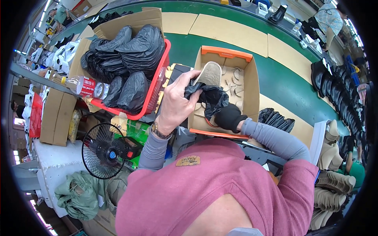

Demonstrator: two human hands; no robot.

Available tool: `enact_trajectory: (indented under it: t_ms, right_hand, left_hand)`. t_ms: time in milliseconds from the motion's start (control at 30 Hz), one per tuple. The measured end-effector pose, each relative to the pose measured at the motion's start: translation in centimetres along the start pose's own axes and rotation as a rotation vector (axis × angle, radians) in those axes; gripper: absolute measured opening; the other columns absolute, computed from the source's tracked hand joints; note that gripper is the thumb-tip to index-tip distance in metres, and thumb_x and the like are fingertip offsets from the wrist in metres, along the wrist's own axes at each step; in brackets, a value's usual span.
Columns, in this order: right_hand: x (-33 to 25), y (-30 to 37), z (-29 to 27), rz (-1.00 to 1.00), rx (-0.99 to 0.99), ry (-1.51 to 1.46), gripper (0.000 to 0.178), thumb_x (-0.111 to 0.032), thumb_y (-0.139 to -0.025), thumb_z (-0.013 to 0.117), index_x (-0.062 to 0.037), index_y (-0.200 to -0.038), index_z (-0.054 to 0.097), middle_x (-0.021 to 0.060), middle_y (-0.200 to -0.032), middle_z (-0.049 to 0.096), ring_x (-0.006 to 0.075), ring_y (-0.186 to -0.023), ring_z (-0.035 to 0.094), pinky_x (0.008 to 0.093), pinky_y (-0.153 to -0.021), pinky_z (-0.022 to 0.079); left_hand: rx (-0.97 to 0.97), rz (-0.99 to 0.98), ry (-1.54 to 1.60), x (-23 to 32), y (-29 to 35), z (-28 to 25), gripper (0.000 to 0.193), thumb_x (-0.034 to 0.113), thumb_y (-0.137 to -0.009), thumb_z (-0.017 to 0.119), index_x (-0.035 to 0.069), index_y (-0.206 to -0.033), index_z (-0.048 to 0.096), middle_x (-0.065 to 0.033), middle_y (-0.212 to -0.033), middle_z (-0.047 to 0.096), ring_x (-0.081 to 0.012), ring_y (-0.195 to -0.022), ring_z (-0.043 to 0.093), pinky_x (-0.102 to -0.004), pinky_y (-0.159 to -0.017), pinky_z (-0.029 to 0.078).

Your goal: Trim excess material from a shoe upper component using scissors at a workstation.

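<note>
The black piece looks crinkled and glossy, the beige piece matt, the box matt cardboard, the basket smooth plastic

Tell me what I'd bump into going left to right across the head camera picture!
Red-labelled bottle → bare left hand → black-gloved right hand → stack of black pieces → stacked beige pieces.

Bottle seemingly against basket, left of box

Beige rounded piece, black material, orange-edged brown box.
</note>
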State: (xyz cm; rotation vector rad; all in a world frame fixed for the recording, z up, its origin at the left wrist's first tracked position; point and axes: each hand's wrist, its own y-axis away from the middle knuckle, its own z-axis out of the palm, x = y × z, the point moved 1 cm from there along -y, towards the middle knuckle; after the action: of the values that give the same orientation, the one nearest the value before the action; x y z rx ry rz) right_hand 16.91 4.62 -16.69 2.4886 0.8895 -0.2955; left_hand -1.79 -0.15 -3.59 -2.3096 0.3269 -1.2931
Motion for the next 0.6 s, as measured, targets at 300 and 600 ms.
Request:
enact_trajectory:
  t_ms: [300, 600]
  right_hand:
    - [4.4, 2.1, -4.7, -0.712, -0.052, 0.216, 0.012, -0.011, -0.063, 0.07, -0.014, -0.074, 0.07, 0.0158, -0.074, 0.065, 0.0316, -0.064, 0.064, 0.0399, -0.059, 0.049]
    - [1.4, 11.3, -9.6, 0.047, -0.082, -1.014, 0.033, -0.015, -0.079, 0.069, 0.0007, -0.107, 0.059, 0.004, -0.077, 0.061, 0.0123, -0.067, 0.057, 0.0269, -0.063, 0.047]
  left_hand:
    - [-0.092, -0.046, 0.006, -0.3, -1.4, -1.8, 0.038, -0.006, -0.075, 0.07, -0.003, -0.111, 0.062, -0.0109, -0.092, 0.07, -0.0122, -0.085, 0.066, -0.0262, -0.076, 0.051]
    - [-0.191, -0.216, -0.016, -0.3, -2.7, -4.2, 0.033, -0.004, -0.076, 0.07, -0.002, -0.108, 0.063, -0.0045, -0.083, 0.069, -0.0029, -0.074, 0.059, -0.0211, -0.065, 0.048]
